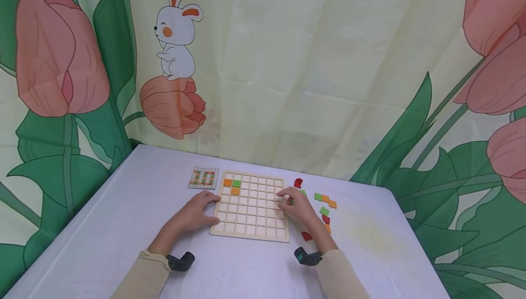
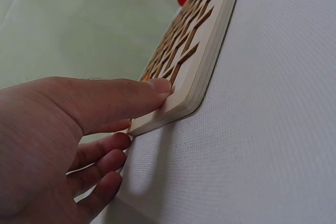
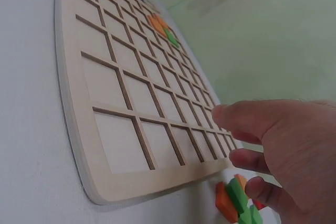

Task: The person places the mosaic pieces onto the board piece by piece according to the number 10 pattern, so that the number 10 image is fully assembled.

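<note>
The left hand (image 1: 196, 213), thumb and fingers apart, touches the left edge of the grid board (image 1: 251, 209) on the table (image 1: 152, 185). The right hand (image 1: 299, 205) hovers over the board's right edge, fingers parted; loose tiles (image 1: 325, 198) lie right of it.

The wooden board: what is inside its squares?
Two orange tiles and one green tile are visible; in the head view, the right hand hides part of the board's right side.
</note>
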Motion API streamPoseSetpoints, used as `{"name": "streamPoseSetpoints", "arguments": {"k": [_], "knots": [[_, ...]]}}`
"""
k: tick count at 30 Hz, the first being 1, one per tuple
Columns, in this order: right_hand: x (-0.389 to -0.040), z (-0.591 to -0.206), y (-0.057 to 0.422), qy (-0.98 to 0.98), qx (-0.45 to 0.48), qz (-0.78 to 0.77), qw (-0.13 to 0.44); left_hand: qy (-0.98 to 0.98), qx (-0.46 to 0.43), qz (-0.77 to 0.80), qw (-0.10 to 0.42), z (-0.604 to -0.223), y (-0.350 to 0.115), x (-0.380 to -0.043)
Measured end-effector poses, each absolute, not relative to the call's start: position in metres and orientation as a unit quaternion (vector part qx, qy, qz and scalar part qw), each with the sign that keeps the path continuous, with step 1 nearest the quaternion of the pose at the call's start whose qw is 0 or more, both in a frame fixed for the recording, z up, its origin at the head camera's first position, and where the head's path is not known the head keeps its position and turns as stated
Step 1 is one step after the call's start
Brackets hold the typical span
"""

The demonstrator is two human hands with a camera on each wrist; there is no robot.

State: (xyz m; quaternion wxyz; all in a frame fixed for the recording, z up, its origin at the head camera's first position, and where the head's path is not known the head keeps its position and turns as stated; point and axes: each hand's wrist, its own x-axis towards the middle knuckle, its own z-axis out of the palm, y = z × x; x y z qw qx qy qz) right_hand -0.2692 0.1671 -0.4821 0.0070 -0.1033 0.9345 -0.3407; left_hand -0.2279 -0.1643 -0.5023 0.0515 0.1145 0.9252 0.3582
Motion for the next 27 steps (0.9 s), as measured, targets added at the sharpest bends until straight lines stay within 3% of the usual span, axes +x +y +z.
{"name": "streamPoseSetpoints", "arguments": {"k": [9, 27], "knots": [[-0.267, -0.487, 0.178, 0.933, -0.042, -0.358, 0.022, 0.926, 0.111, 0.358, 0.052, -0.502, -0.163, -0.227], [-0.271, -0.491, 0.194, 0.950, -0.039, -0.310, -0.010, 0.926, 0.111, 0.358, 0.051, -0.502, -0.163, -0.228]]}}
